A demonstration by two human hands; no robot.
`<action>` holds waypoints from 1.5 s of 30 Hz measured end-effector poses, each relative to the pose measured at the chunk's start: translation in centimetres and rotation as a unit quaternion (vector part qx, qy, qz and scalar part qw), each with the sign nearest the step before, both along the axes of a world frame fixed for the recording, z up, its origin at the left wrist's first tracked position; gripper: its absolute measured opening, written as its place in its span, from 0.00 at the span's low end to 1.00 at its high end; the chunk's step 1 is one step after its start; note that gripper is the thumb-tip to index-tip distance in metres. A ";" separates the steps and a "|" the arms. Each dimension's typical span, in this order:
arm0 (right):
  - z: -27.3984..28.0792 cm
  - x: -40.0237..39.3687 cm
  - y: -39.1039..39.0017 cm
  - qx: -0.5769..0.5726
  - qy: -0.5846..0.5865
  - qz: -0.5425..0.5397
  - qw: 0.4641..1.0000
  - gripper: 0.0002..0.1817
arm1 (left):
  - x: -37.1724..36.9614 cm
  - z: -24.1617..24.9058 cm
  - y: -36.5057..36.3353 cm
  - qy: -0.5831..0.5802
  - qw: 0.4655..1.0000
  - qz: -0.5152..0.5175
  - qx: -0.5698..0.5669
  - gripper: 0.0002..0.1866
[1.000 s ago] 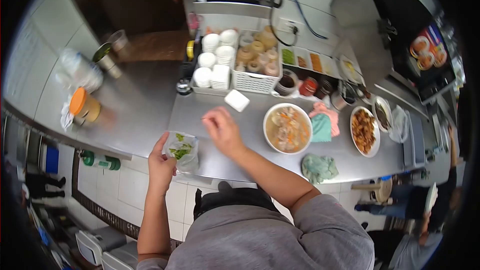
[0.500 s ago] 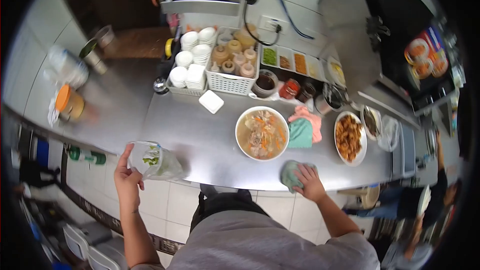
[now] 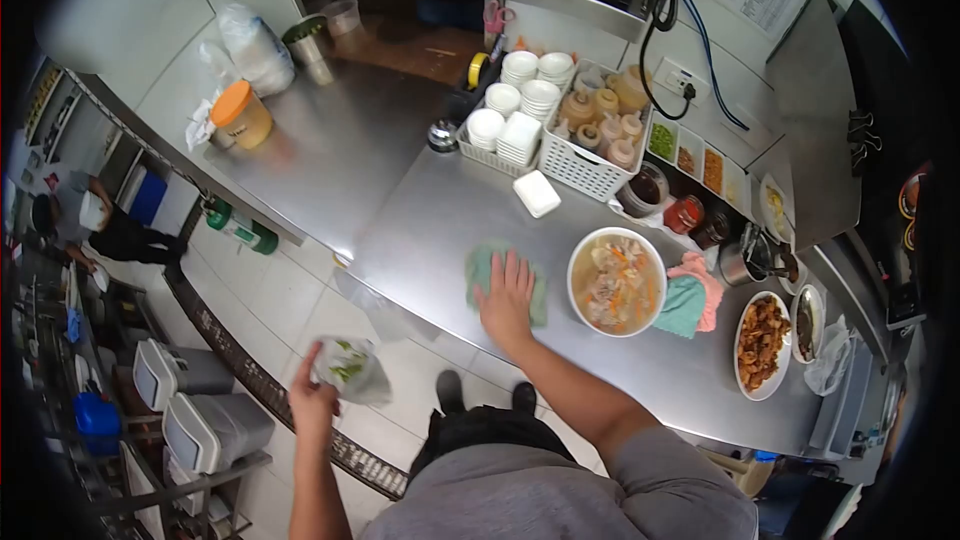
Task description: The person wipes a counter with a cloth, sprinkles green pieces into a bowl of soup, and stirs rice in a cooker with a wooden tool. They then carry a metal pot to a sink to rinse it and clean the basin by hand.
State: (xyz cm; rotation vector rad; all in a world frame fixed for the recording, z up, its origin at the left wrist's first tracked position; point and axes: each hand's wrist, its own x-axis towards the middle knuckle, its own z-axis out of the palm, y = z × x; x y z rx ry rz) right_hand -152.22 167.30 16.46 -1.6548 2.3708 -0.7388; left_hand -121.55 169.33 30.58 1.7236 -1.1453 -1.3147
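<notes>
R hand is flat, wide-ish, on green cloth on the counter, just L of soup bowl. I see L hand gripping a clear bag w/ greens, past counter edge, over floor tho.

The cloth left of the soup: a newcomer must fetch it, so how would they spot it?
On the steel counter, find the white soup bowl. Just left of it in the picture, the cloth lies spread beneath the person's right grip. Unlike the touching pink cloth and teal cloth right of the bowl, it is dull green and alone.
</notes>
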 end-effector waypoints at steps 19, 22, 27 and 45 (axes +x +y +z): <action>1.4 -1.4 17.0 0.038 0.042 0.106 0.993 0.32 | 10.1 -24.9 -3.8 -0.101 0.986 -0.093 0.099 0.30; 2.0 -8.2 29.3 0.067 0.072 -0.105 0.990 0.32 | 8.4 -26.7 -4.2 -0.109 0.983 -0.112 0.090 0.30; -2.0 -22.0 47.6 0.026 0.120 -0.469 0.875 0.35 | 4.3 -28.8 -3.4 0.038 0.966 -0.255 -0.015 0.12; 7.3 -70.5 73.7 -0.078 -0.003 -0.691 0.718 0.15 | -14.6 -20.7 12.3 -0.350 0.925 -0.147 -0.010 0.18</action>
